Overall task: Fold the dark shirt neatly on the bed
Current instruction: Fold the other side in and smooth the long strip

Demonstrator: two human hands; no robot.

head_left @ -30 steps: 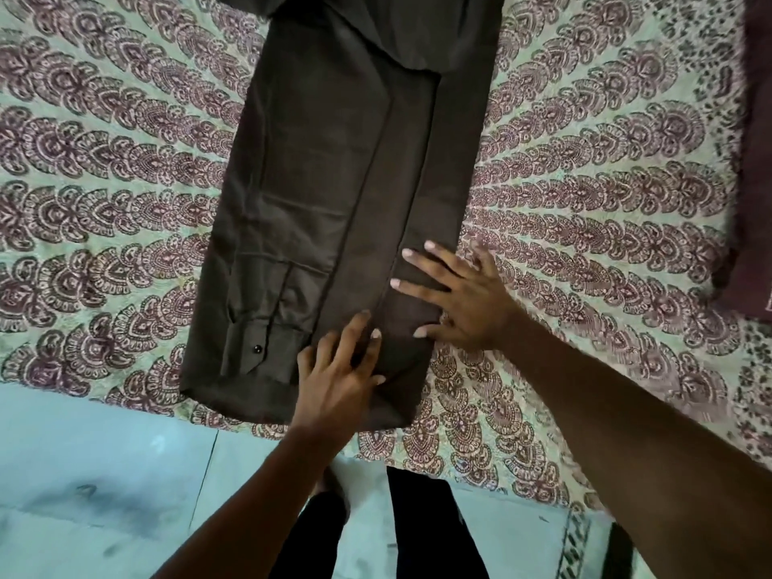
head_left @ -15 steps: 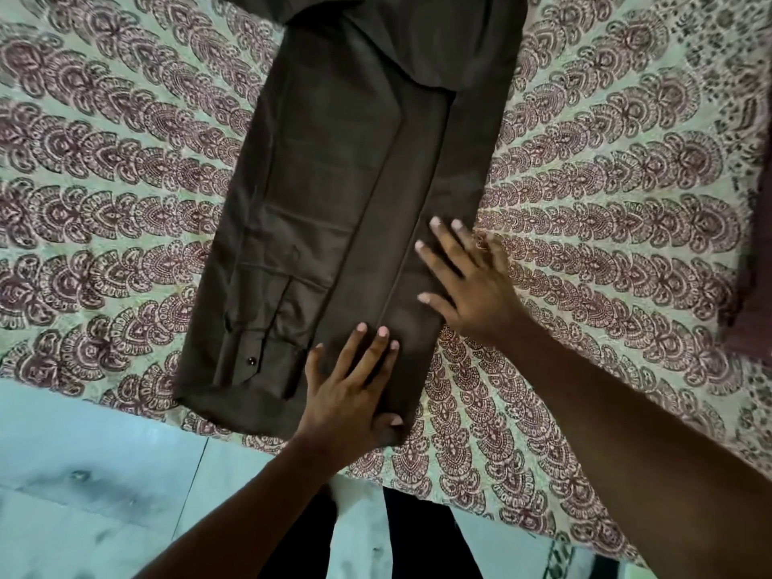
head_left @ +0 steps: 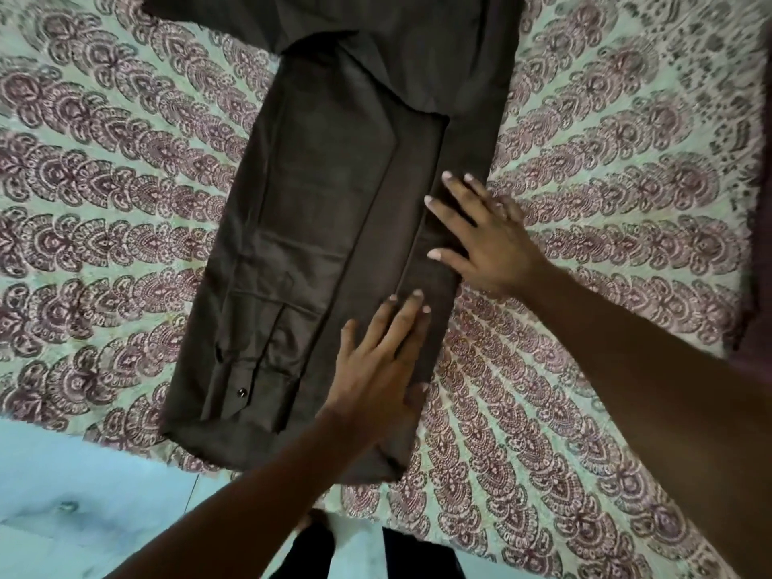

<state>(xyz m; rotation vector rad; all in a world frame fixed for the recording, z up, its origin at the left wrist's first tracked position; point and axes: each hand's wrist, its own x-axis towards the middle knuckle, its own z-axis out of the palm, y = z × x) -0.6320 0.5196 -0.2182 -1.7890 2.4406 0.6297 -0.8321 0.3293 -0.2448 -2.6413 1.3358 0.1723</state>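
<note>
The dark brown shirt [head_left: 317, 227] lies folded into a long narrow strip on the patterned bed sheet [head_left: 125, 211], its sleeve cuff with a button near the lower left end. My left hand [head_left: 382, 361] lies flat with straight fingers on the strip's lower right part. My right hand [head_left: 486, 240] presses flat with spread fingers on the right edge of the shirt, a little farther up. The shirt's top end runs out of the frame.
The bed's near edge runs along the bottom left, with light blue floor [head_left: 83, 495] below it. A dark maroon cloth [head_left: 762, 244] lies at the far right edge. My dark trouser legs [head_left: 401, 553] show at the bottom.
Both hands have slid up along the shirt's right side, away from the near end, smoothing the fabric. The shirt stays folded in the same strip.
</note>
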